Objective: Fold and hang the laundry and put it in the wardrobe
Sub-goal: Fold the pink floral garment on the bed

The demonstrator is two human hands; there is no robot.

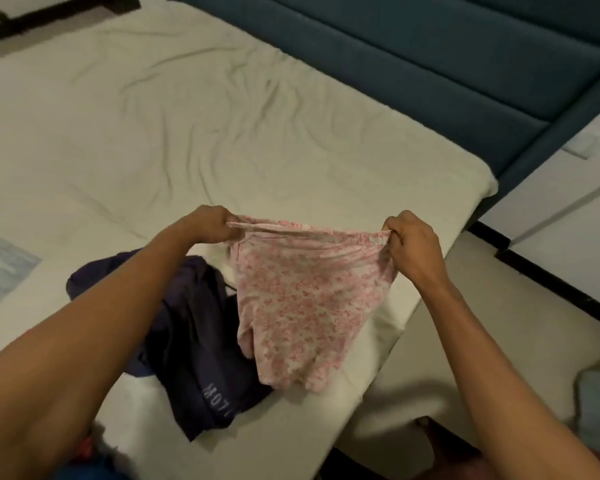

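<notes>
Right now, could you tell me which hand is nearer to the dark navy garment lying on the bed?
Left. The left hand grips the pink garment just above the dark navy garment; the right hand holds the opposite corner, across the pink fabric from it.

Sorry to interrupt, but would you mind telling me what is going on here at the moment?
A person is sorting laundry at a bed covered with a wrinkled cream sheet. The left hand and right hand each grip one end of the top edge of a pink floral-print cotton garment, holding it stretched out above the bed's near corner. A crumpled dark navy garment with pale lettering lies on the sheet beside it, not yet folded.
</notes>
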